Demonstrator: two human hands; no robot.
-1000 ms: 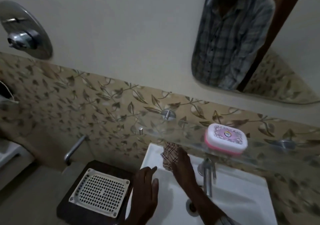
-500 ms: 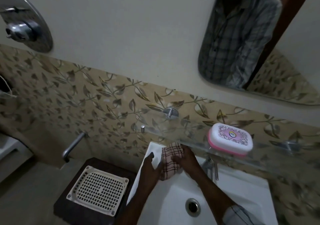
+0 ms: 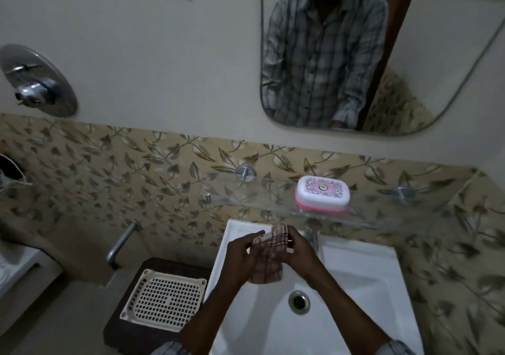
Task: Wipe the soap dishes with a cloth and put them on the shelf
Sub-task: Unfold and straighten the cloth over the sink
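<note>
In the head view, the left hand (image 3: 240, 253) and the right hand (image 3: 299, 251) are both gripping a crumpled pink checked cloth (image 3: 269, 256) between them, above the far left part of the white ceramic basin (image 3: 363, 286). A white-lidded pink plastic soap dish (image 3: 322, 194) is sitting on the clear glass shelf (image 3: 262, 190), far right of the hands. A white perforated plastic tray (image 3: 164, 300) is lying left of the basin.

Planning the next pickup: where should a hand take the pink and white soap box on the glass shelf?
Judging by its pose, grip the soap box across its short sides, from the front and above. It lies flat, lid up, near the glass shelf front edge; the wall blocks the back.
</note>
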